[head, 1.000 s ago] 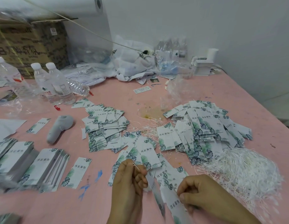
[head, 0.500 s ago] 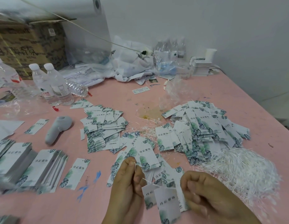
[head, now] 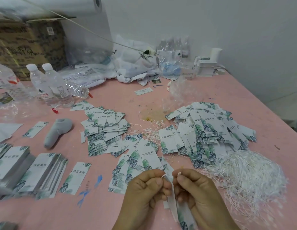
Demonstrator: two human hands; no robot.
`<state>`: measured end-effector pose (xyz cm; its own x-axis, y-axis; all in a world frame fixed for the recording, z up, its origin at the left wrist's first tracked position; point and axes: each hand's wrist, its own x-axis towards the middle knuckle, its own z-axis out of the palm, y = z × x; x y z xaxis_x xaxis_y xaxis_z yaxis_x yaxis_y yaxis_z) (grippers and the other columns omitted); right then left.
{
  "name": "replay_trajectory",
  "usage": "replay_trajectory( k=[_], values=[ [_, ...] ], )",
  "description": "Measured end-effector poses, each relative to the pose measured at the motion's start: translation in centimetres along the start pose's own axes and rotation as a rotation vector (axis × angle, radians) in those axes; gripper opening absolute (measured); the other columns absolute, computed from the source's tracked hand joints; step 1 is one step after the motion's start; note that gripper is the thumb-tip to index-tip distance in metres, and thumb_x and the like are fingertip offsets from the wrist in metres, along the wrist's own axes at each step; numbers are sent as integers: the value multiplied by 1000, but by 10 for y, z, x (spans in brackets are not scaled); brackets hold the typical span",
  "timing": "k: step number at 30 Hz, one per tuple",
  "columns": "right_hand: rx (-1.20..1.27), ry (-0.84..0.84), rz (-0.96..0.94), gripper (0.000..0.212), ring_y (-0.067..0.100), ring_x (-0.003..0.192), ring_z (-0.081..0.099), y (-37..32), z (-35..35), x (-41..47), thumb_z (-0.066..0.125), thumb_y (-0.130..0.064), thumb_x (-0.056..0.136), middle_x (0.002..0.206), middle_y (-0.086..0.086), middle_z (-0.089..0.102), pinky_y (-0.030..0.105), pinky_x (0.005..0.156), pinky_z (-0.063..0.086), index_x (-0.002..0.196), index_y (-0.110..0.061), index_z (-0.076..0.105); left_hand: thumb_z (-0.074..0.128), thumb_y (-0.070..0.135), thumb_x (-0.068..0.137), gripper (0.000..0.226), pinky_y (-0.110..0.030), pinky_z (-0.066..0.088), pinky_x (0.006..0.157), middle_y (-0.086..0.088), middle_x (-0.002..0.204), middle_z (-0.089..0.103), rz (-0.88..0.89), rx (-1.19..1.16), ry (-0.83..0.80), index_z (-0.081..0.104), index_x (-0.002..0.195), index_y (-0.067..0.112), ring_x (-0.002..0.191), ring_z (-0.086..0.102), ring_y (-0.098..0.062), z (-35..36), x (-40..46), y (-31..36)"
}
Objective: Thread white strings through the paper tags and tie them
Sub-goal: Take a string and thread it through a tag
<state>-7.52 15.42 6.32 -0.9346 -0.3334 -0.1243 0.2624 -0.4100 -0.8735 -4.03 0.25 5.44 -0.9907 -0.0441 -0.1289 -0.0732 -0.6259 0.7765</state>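
Far left of the pink table there are neat stacks of tags, white with green and blue leaf prints and a line of dark characters. One loose tag lies just beside them. Behind those sit a grey handheld gadget and a couple of water bottles, with a cardboard box against the wall.

Toward the middle there's a messy pile of tags in the same leafy print, some face down.

Front and centre, the left hand has its fingers curled, thumb and forefinger pinching one end of a white string. Right next to it the right hand pinches the other end the same way. A held tag hangs between the two hands, seen nearly edge-on, leaf print showing at its bottom end. Can't tell if the string is knotted.

Further right is a big pile of tags with strings, thin white threads poking out toward the middle. Just in front of that, at the right edge, sits a fluffy heap of loose white strings, a tangled nest touching the tag pile.
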Motion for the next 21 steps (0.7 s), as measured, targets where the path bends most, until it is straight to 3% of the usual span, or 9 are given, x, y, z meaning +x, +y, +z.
replay_trajectory(
  k=[3,7,13,17,21],
  values=[
    [-55,-21,-49,19,18,52,62,4,3,0,79,-15,71,61,16,65,23,50,51,87,-4,77,78,5,65,17,-23,52,45,-25,67,69,18,79,1,78,82,2,49,65,-23,-1,0,-5],
    [-96,4,-64,27,20,52,61,6,5,-3,79,-24,69,60,16,63,25,53,52,89,-5,76,81,16,60,24,-24,51,47,-23,64,68,44,145,-15,77,80,3,48,62,-22,0,1,-9],
    [-271,86,-134,10,18,53,59,6,10,-6,71,-12,78,59,16,65,22,54,51,85,-15,78,76,19,65,20,-24,49,49,-21,62,68,116,288,-2,77,80,7,48,60,-20,0,1,-16],
    [-403,126,-170,30,12,52,58,6,9,-7,65,5,85,59,11,66,19,54,50,84,-23,78,72,17,73,6,-21,47,50,-13,59,67,148,365,10,74,76,13,49,57,-15,-1,2,-15],
    [-394,127,-146,30,13,52,59,6,11,-7,63,5,87,59,10,66,20,54,51,82,-21,78,70,32,73,12,-21,45,52,-9,61,64,160,364,32,71,75,20,53,54,-14,-1,2,-17]
  ],
)
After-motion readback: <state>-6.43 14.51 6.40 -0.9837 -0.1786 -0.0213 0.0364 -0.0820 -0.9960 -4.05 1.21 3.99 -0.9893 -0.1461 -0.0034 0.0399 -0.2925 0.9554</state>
